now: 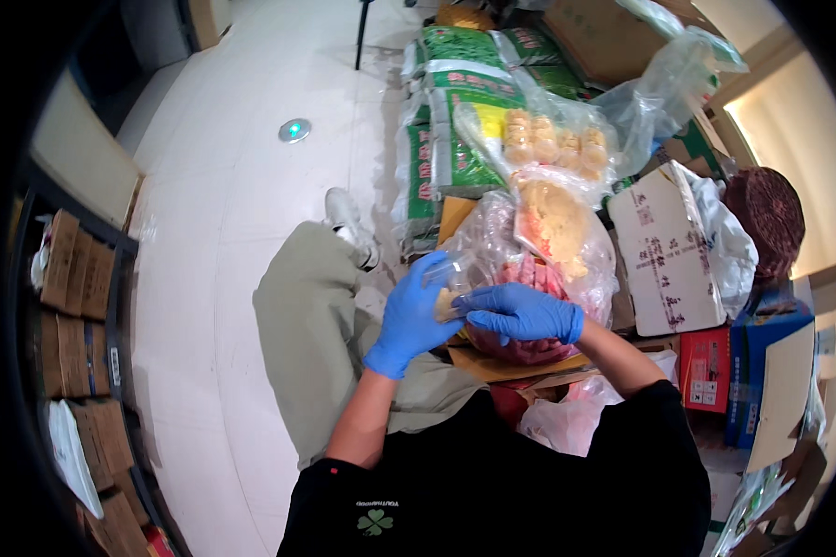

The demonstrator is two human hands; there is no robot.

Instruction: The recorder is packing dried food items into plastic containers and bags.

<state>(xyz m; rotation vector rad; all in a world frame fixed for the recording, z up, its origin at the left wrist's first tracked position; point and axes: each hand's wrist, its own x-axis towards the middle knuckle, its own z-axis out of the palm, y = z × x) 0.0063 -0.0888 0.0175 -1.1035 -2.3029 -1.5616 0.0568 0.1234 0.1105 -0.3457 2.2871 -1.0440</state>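
Both my hands wear blue gloves and meet in front of my lap. My left hand (pixel 407 317) is wrapped round a small clear plastic container (pixel 450 272) with tan stuff at its lower part. The fingers of my right hand (pixel 522 314) lie close together, their tips against the container's near end; the exact contact is partly hidden. Just beyond the hands, an open clear bag of tan crumbly powder (pixel 559 227) rests on a larger clear bag of red and pink packets (pixel 534 274). Farther off, several filled clear containers (pixel 555 144) lie in rows on plastic.
Green printed sacks (pixel 474 93) are stacked ahead. To the right stand a white box (pixel 669 251), a dark red roll (pixel 764 223) and a red box (pixel 705 371). Brown cartons (pixel 79 269) fill a shelf at left. A round light (pixel 294 130) sits in the white floor.
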